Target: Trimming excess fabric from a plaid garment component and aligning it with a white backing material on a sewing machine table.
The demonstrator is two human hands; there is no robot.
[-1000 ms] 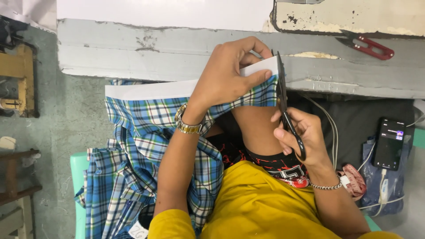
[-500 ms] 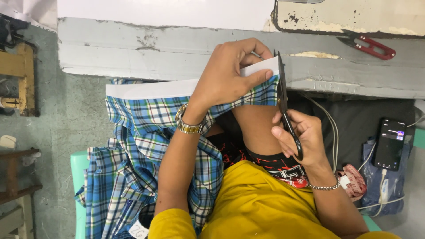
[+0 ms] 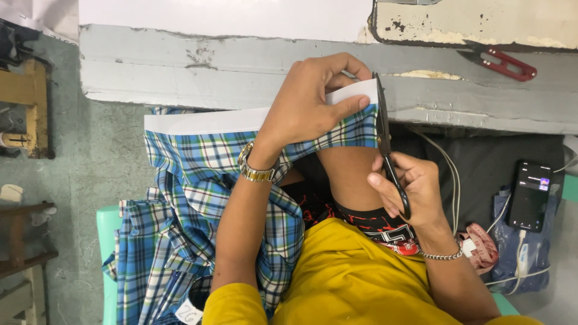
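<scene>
My left hand (image 3: 310, 99) pinches the right end of a blue plaid fabric piece (image 3: 198, 162) that carries a white strip (image 3: 211, 120) along its top edge. The cloth hangs down over my lap, under the left arm with its gold watch (image 3: 254, 170). My right hand (image 3: 409, 189) grips black scissors (image 3: 385, 147) held upright, their blades standing at the right edge of the fabric and white strip, just beside my left fingertips.
A grey worn table edge (image 3: 180, 72) runs across the top, with red thread snips (image 3: 500, 62) on it at right. A phone (image 3: 530, 195) with cables lies on blue cloth at right, near a rolled measuring tape (image 3: 481, 250). Wooden furniture (image 3: 24, 108) stands at left.
The scissors and both hands hold almost the same place; my right hand has shifted very slightly.
</scene>
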